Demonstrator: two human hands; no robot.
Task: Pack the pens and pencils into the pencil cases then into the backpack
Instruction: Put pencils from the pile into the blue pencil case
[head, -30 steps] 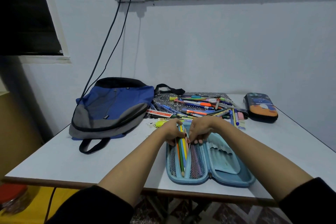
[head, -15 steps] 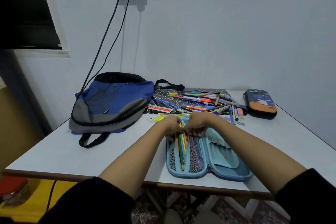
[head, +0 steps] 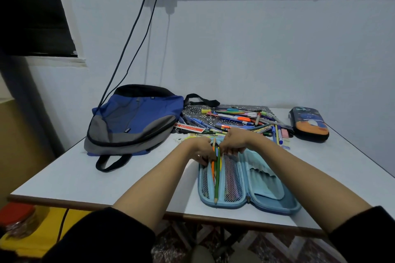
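An open light-blue pencil case lies flat near the table's front edge. A few coloured pencils lie along its left mesh half, tips toward me. My left hand grips the pencils' far ends from the left. My right hand has its fingers curled at the same ends from the right, pinching them or the case's flap. Behind lies a heap of loose pens and pencils on a patterned mat. A blue and grey backpack lies at the left. A second dark pencil case, zipped, sits far right.
The white table stands against a wall; two cables hang from a socket down behind the backpack. A red-lidded jar stands on a yellow surface below the table's left front corner.
Both hands stay at the pencils' far ends; the fingers have shifted slightly and the pencils sit a little deeper along the mesh pocket. The camera tilted a little.
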